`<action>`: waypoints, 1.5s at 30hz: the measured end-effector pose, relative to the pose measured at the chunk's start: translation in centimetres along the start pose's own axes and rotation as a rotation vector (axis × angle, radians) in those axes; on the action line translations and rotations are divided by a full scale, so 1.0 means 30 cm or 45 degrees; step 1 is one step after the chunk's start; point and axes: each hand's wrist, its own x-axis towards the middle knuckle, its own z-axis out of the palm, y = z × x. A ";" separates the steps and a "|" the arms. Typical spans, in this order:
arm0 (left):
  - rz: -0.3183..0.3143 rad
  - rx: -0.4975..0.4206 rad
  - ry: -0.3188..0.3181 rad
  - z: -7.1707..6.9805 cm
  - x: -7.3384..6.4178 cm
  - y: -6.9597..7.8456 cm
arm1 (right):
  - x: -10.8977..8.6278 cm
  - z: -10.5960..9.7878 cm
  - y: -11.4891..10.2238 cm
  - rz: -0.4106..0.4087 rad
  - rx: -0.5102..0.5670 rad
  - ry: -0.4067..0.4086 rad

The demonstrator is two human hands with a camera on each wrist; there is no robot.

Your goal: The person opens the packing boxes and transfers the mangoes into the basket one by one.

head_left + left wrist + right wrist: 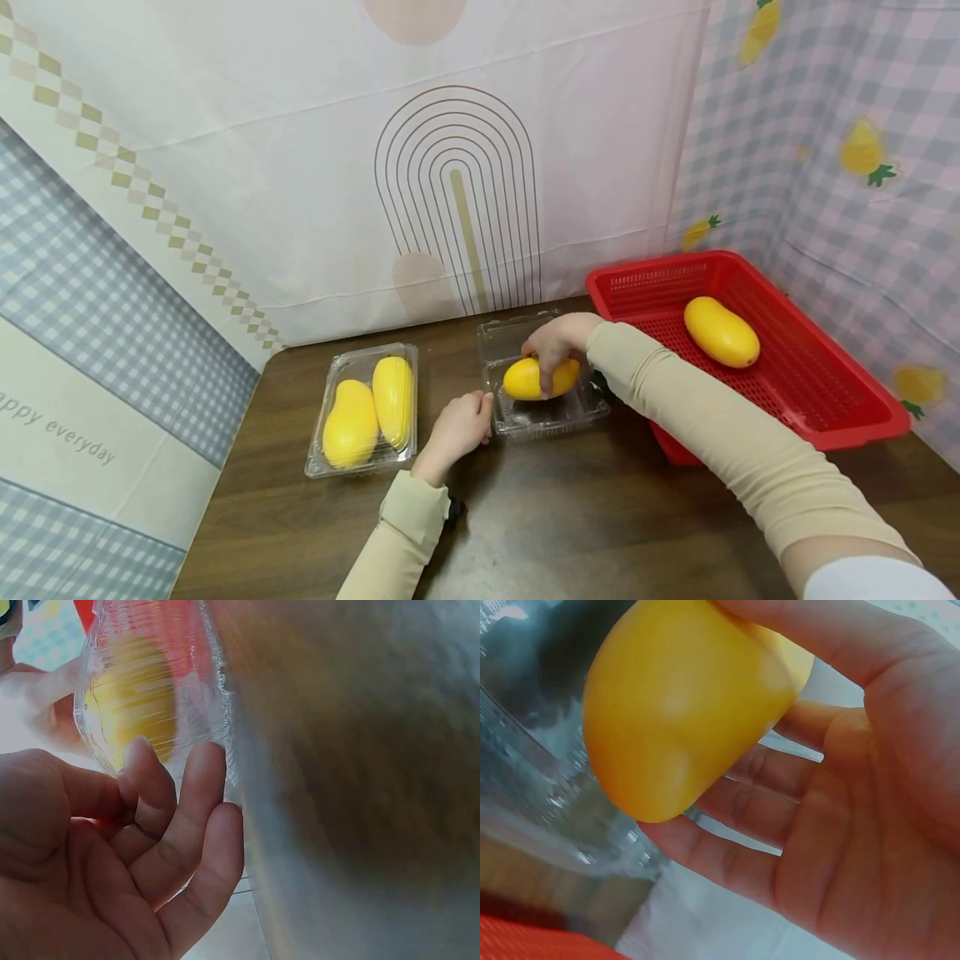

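My right hand (557,343) grips a yellow mango (522,381) from above, over an open clear plastic clamshell box (517,429). In the right wrist view, the thumb and fingers wrap round the mango (675,712) from either side. At the box's left edge is my left hand (459,423). The left wrist view shows its thumb and index finger pinching the box's edge (217,690), the other fingers loosely bent. Farther left, a closed clear box (412,350) contains two yellow mangoes (351,425). Another mango (722,332) lies in the red basket (862,422).
The red perforated basket stands at the right, beside my right forearm and close to the checked curtain (847,275). A pale cloth backdrop (315,208) hangs behind the brown wooden table (525,525). The left box lies near the table's left edge.
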 end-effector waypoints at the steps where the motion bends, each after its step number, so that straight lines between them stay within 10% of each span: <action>1: 0.001 0.002 0.003 0.001 0.001 0.001 | -0.007 -0.012 0.002 -0.001 0.003 0.007; 26: 0.004 -0.009 -0.011 0.004 0.025 0.015 | -0.258 -0.243 0.239 -0.007 0.166 0.255; 45: 0.026 -0.118 -0.057 0.014 0.039 0.024 | -0.349 -0.140 0.499 0.252 0.299 0.433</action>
